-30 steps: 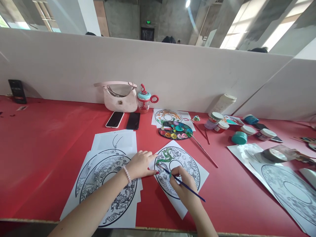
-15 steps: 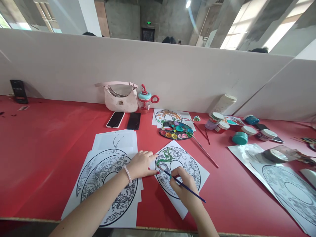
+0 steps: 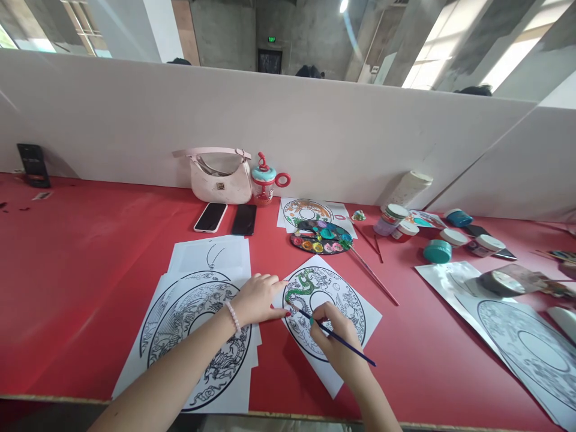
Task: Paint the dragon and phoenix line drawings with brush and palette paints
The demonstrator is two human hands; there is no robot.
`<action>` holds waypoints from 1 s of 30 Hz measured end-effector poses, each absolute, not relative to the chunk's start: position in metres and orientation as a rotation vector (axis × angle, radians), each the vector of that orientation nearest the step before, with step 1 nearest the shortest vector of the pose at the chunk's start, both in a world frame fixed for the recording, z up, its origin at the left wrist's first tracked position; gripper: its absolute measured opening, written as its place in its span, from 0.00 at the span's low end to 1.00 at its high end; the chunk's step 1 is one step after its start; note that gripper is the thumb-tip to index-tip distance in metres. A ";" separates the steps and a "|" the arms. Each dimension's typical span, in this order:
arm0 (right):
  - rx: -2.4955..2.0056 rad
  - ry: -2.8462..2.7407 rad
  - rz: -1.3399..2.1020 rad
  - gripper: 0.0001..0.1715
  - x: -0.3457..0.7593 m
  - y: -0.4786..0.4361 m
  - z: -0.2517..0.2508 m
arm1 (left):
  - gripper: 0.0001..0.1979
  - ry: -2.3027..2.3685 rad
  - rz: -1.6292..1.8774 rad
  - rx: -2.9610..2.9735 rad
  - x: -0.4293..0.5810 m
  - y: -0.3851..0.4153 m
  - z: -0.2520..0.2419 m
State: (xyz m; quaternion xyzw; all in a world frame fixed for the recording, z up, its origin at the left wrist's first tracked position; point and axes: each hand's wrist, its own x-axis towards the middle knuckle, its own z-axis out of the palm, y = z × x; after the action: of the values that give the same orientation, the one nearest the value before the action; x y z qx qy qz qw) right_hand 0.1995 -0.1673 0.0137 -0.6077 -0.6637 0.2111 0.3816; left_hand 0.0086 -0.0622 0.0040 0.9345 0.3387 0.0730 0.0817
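Note:
My right hand (image 3: 335, 336) pinches a thin blue paintbrush (image 3: 355, 350), whose tip rests on the left part of a round dragon drawing (image 3: 348, 294). That drawing is printed on a white sheet, partly painted green at the upper left. My left hand (image 3: 257, 298), with a bead bracelet at the wrist, presses down on the sheet's left edge, fingers curled and together. Under my left forearm lies a stack of black-and-white circle drawings (image 3: 189, 312).
A paint palette (image 3: 320, 238) lies behind the sheet, with loose brushes (image 3: 373, 276) to its right. Two phones (image 3: 210, 216), a pink bag (image 3: 219, 174) and a small bottle (image 3: 264, 182) sit by the white partition. Paint jars (image 3: 436, 251) and more drawings (image 3: 526, 342) fill the right side.
The brush and my right hand have shifted very slightly on the drawing. My left hand stays pressed on the sheet.

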 end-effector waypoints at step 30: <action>-1.556 -1.679 0.437 0.05 0.197 -0.154 0.008 | 0.32 1.004 0.219 2.788 0.008 -0.061 0.003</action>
State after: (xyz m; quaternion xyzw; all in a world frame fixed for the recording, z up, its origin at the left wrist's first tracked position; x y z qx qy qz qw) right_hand 0.1970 -0.1541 0.0076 -0.6134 -0.6621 0.1721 0.3946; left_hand 0.0077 -0.0610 0.0028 0.9349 0.3366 0.0734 0.0853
